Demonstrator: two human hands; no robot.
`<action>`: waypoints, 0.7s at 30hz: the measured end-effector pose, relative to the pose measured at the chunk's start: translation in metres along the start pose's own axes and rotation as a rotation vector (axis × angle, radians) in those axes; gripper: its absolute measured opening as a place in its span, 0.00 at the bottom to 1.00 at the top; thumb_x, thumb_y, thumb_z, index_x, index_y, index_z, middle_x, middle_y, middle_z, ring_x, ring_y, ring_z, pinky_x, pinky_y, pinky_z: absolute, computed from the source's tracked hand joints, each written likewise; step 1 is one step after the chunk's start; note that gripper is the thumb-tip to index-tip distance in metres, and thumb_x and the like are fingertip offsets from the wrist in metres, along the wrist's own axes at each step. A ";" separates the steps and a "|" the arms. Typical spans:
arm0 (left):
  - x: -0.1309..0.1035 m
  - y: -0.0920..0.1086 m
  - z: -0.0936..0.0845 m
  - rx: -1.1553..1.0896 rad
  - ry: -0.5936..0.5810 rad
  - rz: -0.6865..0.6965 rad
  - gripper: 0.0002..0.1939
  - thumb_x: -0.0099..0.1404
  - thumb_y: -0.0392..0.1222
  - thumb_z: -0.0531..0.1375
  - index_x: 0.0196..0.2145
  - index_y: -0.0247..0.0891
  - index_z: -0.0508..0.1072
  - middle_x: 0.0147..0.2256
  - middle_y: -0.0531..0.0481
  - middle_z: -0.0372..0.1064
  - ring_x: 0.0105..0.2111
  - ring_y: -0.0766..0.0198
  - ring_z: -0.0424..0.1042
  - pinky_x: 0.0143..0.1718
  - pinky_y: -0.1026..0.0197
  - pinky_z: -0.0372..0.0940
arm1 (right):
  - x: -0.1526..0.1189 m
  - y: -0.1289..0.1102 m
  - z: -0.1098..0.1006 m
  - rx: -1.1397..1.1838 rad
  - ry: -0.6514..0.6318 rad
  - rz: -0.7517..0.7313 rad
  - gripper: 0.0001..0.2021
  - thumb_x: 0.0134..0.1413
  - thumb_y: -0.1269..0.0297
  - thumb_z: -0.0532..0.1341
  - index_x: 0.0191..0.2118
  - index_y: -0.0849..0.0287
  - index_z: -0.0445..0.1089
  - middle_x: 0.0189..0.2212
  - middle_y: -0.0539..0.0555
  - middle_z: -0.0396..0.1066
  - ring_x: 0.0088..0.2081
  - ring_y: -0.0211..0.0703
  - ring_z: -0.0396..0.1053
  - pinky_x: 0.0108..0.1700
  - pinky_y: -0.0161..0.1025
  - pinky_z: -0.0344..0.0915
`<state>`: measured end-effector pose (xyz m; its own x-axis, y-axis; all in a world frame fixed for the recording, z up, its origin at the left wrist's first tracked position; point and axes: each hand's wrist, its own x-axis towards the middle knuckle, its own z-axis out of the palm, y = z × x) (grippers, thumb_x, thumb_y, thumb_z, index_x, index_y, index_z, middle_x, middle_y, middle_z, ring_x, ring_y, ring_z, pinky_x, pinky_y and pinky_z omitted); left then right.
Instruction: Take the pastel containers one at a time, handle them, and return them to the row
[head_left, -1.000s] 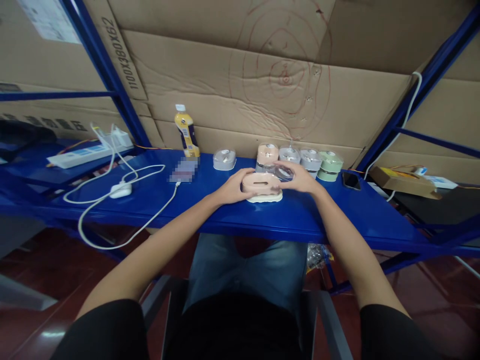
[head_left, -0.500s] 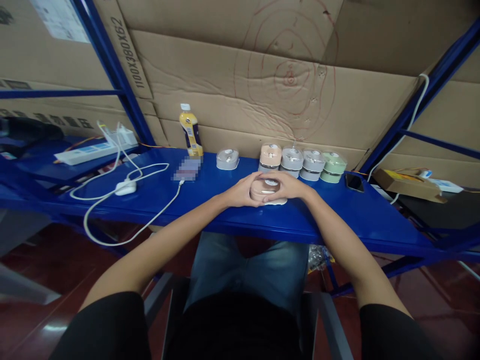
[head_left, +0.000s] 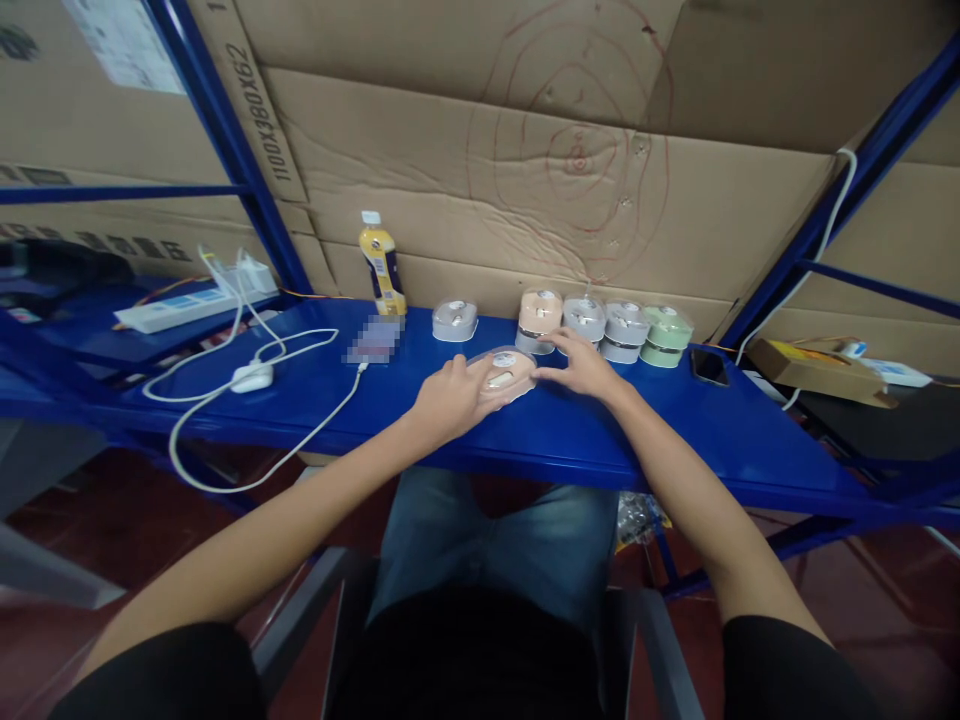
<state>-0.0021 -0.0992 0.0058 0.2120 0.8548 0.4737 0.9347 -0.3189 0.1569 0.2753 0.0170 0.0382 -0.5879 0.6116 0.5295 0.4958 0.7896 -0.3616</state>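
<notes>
A single peach container [head_left: 504,376] with a clear cover lies near the front of the blue table [head_left: 555,440]. Around its left side is my left hand [head_left: 450,400], its fingers gripping the edge. My right hand [head_left: 581,365] is at the container's right edge, fingers spread, with nothing held in them. Just behind that hand stands a peach stack [head_left: 539,315], followed to the right by a grey-purple stack [head_left: 583,316], a grey stack [head_left: 625,328] and a green stack [head_left: 667,332]. A lone grey container [head_left: 454,320] sits farther left.
A yellow bottle [head_left: 382,265] stands at the back left, beside a blurred-out device [head_left: 375,338]. White cables [head_left: 225,487] loop over the left side and hang past the front edge. A dark phone [head_left: 709,366] lies right of the stacks. Blue posts frame both sides.
The peach container has shifted left, and its top now shows. My left hand has moved left with it. My right hand has opened away from its side, parting from my left hand.
</notes>
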 end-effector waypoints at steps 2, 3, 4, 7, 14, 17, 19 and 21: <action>-0.004 0.002 -0.001 0.104 0.029 -0.075 0.41 0.72 0.69 0.63 0.72 0.42 0.67 0.49 0.30 0.73 0.48 0.32 0.78 0.48 0.43 0.71 | 0.000 0.003 -0.003 -0.002 0.051 0.020 0.28 0.60 0.44 0.73 0.60 0.53 0.79 0.57 0.62 0.75 0.56 0.62 0.76 0.62 0.63 0.73; -0.002 0.001 0.000 0.132 0.043 -0.111 0.41 0.72 0.70 0.62 0.71 0.39 0.68 0.48 0.28 0.74 0.47 0.32 0.79 0.47 0.44 0.71 | 0.000 0.004 -0.004 -0.004 0.075 0.034 0.26 0.61 0.44 0.72 0.59 0.54 0.79 0.56 0.63 0.76 0.54 0.61 0.77 0.60 0.62 0.74; 0.003 0.000 0.003 0.149 0.055 -0.142 0.42 0.73 0.70 0.61 0.69 0.36 0.69 0.46 0.27 0.75 0.47 0.32 0.79 0.46 0.44 0.70 | 0.000 0.005 -0.005 -0.007 0.095 0.047 0.25 0.63 0.44 0.70 0.58 0.55 0.79 0.54 0.63 0.76 0.52 0.60 0.77 0.59 0.61 0.75; 0.029 -0.006 0.015 0.162 0.073 -0.194 0.40 0.74 0.70 0.59 0.63 0.29 0.73 0.43 0.26 0.77 0.45 0.32 0.79 0.44 0.45 0.70 | -0.001 0.006 -0.007 -0.020 0.114 0.077 0.24 0.64 0.44 0.68 0.56 0.57 0.80 0.50 0.62 0.77 0.48 0.58 0.77 0.55 0.59 0.76; 0.109 -0.019 0.039 0.029 0.001 -0.206 0.25 0.73 0.52 0.61 0.59 0.31 0.76 0.49 0.26 0.78 0.52 0.28 0.78 0.50 0.35 0.72 | -0.002 0.005 -0.003 -0.029 0.044 0.094 0.24 0.65 0.45 0.67 0.55 0.58 0.80 0.50 0.63 0.78 0.47 0.57 0.78 0.54 0.57 0.76; 0.123 -0.028 0.035 0.038 -0.024 -0.160 0.25 0.74 0.45 0.57 0.63 0.31 0.72 0.50 0.26 0.77 0.52 0.32 0.78 0.53 0.34 0.72 | -0.002 0.006 -0.001 -0.027 0.029 0.105 0.24 0.66 0.46 0.67 0.55 0.60 0.80 0.51 0.64 0.78 0.46 0.55 0.79 0.55 0.56 0.76; 0.125 -0.035 0.028 0.076 -0.023 -0.179 0.24 0.74 0.42 0.54 0.63 0.30 0.71 0.54 0.23 0.75 0.56 0.31 0.75 0.56 0.33 0.70 | -0.003 0.007 0.000 -0.029 0.026 0.104 0.23 0.66 0.46 0.68 0.55 0.60 0.80 0.51 0.63 0.78 0.46 0.54 0.79 0.56 0.55 0.76; 0.126 -0.043 0.021 0.148 0.008 -0.253 0.24 0.75 0.41 0.52 0.63 0.30 0.71 0.60 0.21 0.70 0.62 0.30 0.70 0.60 0.33 0.67 | -0.003 0.007 0.003 -0.029 0.022 0.102 0.22 0.66 0.47 0.68 0.55 0.58 0.80 0.51 0.62 0.79 0.47 0.54 0.79 0.56 0.55 0.75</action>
<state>-0.0097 0.0304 0.0408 -0.0351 0.8961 0.4425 0.9891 -0.0321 0.1434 0.2788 0.0213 0.0320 -0.5196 0.6870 0.5079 0.5706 0.7215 -0.3922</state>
